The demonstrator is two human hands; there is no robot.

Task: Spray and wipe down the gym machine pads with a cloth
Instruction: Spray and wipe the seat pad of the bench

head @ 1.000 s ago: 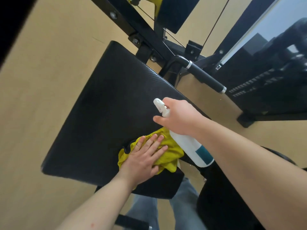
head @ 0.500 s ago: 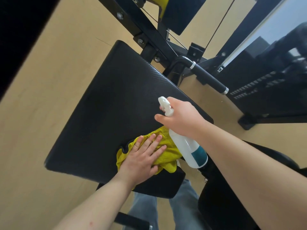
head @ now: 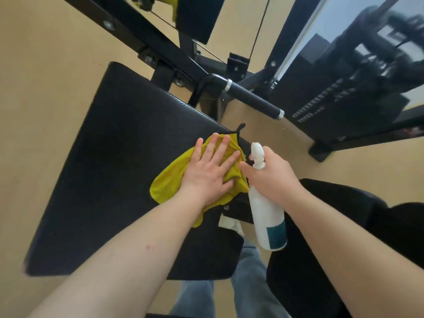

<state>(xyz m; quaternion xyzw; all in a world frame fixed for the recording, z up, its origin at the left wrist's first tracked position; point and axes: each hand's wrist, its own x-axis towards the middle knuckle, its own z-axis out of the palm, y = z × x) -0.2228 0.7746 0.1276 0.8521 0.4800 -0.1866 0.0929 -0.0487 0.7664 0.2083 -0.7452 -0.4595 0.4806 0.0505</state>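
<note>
A large black gym machine pad (head: 110,171) fills the middle of the head view. A yellow cloth (head: 167,187) lies on its right side, near the far right edge. My left hand (head: 211,171) presses flat on the cloth with fingers spread and straight. My right hand (head: 273,177) grips the neck of a white spray bottle (head: 268,216) with a teal label, just right of the cloth and off the pad's right edge. The bottle's nozzle points up and away.
The black machine frame (head: 142,40) runs diagonally behind the pad, with a foam-gripped handle (head: 252,99) sticking out to the right. A weight stack (head: 332,106) stands at the right. A second black pad (head: 344,214) sits under my right arm. My jeans (head: 247,292) show below.
My left hand has slid the yellow cloth up and to the right along the pad. My right hand has drawn the spray bottle back to the right, off the pad.
</note>
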